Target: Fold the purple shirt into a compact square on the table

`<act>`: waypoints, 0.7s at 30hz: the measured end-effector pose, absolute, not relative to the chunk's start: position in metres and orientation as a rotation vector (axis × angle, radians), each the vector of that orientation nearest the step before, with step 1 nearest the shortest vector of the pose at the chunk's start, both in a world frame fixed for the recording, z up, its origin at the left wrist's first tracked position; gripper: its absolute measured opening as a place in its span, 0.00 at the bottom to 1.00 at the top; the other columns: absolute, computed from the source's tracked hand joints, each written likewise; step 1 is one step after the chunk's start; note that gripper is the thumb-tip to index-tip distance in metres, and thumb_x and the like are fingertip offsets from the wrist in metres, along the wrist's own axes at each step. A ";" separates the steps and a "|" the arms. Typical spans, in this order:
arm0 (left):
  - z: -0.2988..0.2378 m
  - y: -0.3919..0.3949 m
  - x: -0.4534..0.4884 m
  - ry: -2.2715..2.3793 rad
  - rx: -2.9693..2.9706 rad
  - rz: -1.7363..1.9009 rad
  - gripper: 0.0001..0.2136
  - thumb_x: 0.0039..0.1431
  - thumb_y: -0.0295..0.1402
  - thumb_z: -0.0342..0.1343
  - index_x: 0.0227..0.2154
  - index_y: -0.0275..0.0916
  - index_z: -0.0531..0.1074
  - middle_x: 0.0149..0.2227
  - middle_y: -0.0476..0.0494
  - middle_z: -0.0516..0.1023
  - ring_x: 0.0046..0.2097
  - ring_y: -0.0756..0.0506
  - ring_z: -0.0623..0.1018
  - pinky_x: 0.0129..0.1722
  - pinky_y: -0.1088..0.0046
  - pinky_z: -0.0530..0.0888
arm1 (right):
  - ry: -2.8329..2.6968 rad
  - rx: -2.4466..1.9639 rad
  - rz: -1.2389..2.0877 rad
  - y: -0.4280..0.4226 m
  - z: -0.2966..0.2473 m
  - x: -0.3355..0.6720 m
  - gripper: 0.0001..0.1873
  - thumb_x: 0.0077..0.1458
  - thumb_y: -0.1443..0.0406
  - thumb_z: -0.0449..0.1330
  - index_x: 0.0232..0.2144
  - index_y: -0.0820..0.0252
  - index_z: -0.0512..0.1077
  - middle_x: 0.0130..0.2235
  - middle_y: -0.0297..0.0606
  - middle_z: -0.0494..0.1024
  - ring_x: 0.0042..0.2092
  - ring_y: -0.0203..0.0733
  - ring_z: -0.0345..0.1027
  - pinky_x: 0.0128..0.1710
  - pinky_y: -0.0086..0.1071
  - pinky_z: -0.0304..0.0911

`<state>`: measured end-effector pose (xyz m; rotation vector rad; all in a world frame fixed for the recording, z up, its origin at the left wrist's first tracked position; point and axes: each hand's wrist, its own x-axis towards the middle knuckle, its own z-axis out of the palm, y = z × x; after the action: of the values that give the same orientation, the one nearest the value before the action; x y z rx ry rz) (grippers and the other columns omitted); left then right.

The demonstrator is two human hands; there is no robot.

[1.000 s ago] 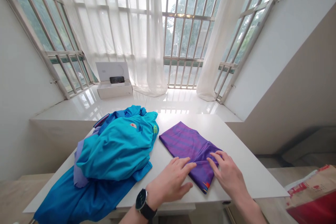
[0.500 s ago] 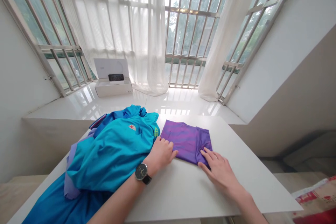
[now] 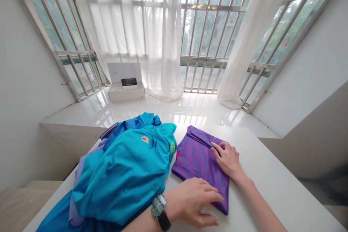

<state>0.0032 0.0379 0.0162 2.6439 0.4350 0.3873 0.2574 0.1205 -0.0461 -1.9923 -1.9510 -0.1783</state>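
Bright bay window behind a white surface (image 3: 272, 188). Purple cloth (image 3: 198, 159) sits folded mid-surface beside a blue jacket pile (image 3: 122, 170). My left hand (image 3: 193, 203) and right hand (image 3: 228, 157) lie open, flat on it, pinning the fold.

A folded purple garment (image 3: 198, 161) is lying on a white table (image 3: 272, 185), with the right hand (image 3: 228, 157) pressing flat on its far right portion and the left hand (image 3: 194, 201) (a wristwatch (image 3: 160, 208) showing on that arm) resting open-fingered over its near edge. A heap of teal and blue clothing (image 3: 125, 170) is sitting just beside the garment on the left, partly hanging over the table's near edge. Behind the table, an open white box (image 3: 125, 86) is standing on the glossy window ledge (image 3: 190, 110), near sheer curtains (image 3: 163, 36) hanging before barred windows.
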 end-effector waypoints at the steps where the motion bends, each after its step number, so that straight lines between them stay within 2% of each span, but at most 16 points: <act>1: 0.016 0.039 0.002 0.433 2.630 0.392 0.26 0.60 0.45 0.61 0.58 0.43 0.65 0.58 0.44 0.74 0.56 0.43 0.74 0.56 0.71 0.67 | -1.920 -2.011 -0.191 0.120 -0.046 0.259 0.25 0.65 0.47 0.46 0.51 0.45 0.77 0.47 0.44 0.71 0.47 0.54 0.65 0.49 0.52 0.63; 3: 0.015 0.043 -0.003 0.497 2.644 0.392 0.29 0.58 0.47 0.62 0.59 0.44 0.64 0.61 0.42 0.70 0.61 0.40 0.69 0.61 0.65 0.64 | -1.869 -2.029 -0.197 0.118 -0.044 0.262 0.25 0.65 0.48 0.46 0.47 0.48 0.78 0.44 0.44 0.70 0.44 0.52 0.66 0.46 0.49 0.65; 5: 0.015 0.047 -0.009 0.605 2.680 0.352 0.29 0.57 0.48 0.63 0.58 0.45 0.65 0.62 0.41 0.69 0.65 0.35 0.64 0.64 0.54 0.59 | -1.831 -2.030 -0.139 0.116 -0.042 0.265 0.23 0.65 0.50 0.47 0.45 0.51 0.77 0.42 0.42 0.69 0.42 0.49 0.67 0.44 0.44 0.66; 8: 0.015 0.052 -0.017 0.743 2.692 0.287 0.26 0.59 0.49 0.61 0.57 0.47 0.67 0.62 0.41 0.69 0.64 0.33 0.64 0.63 0.45 0.58 | -1.773 -2.035 -0.013 0.115 -0.042 0.269 0.18 0.64 0.54 0.48 0.41 0.54 0.74 0.41 0.40 0.70 0.37 0.44 0.70 0.38 0.39 0.66; 10: 0.014 0.053 -0.019 0.776 2.693 0.281 0.23 0.61 0.48 0.59 0.57 0.49 0.67 0.62 0.42 0.68 0.64 0.34 0.65 0.63 0.46 0.60 | -1.765 -1.985 0.028 0.116 -0.043 0.271 0.15 0.63 0.56 0.48 0.38 0.55 0.72 0.40 0.39 0.71 0.37 0.44 0.70 0.38 0.39 0.67; 12: 0.013 0.052 -0.018 0.784 2.709 0.285 0.22 0.63 0.47 0.57 0.58 0.49 0.67 0.63 0.42 0.68 0.64 0.35 0.65 0.62 0.48 0.62 | -1.799 -1.851 0.063 0.119 -0.046 0.271 0.14 0.62 0.57 0.49 0.37 0.55 0.72 0.41 0.40 0.73 0.41 0.45 0.72 0.44 0.40 0.68; 16: 0.010 0.050 -0.015 0.831 2.761 0.307 0.23 0.65 0.48 0.54 0.60 0.49 0.64 0.65 0.41 0.65 0.64 0.35 0.64 0.59 0.49 0.65 | -1.889 -1.641 0.117 0.126 -0.054 0.268 0.20 0.63 0.54 0.49 0.46 0.57 0.73 0.51 0.46 0.74 0.54 0.49 0.68 0.57 0.46 0.64; 19: 0.010 0.050 -0.013 0.868 2.809 0.329 0.21 0.67 0.47 0.52 0.59 0.47 0.64 0.64 0.40 0.66 0.63 0.35 0.65 0.57 0.52 0.66 | -1.894 -1.640 0.078 0.126 -0.056 0.265 0.23 0.63 0.53 0.49 0.51 0.58 0.72 0.58 0.49 0.69 0.57 0.51 0.66 0.58 0.49 0.64; 21: 0.013 0.051 -0.014 0.883 2.838 0.331 0.18 0.67 0.44 0.53 0.57 0.45 0.66 0.61 0.41 0.70 0.62 0.37 0.67 0.56 0.57 0.68 | -1.871 -1.622 0.027 0.122 -0.052 0.263 0.23 0.63 0.52 0.50 0.51 0.57 0.72 0.58 0.49 0.69 0.57 0.52 0.66 0.57 0.50 0.65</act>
<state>-0.0136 0.0514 0.0127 2.8377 0.8827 0.3314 0.2631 0.1218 -0.0520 -1.6220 -1.8706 0.0271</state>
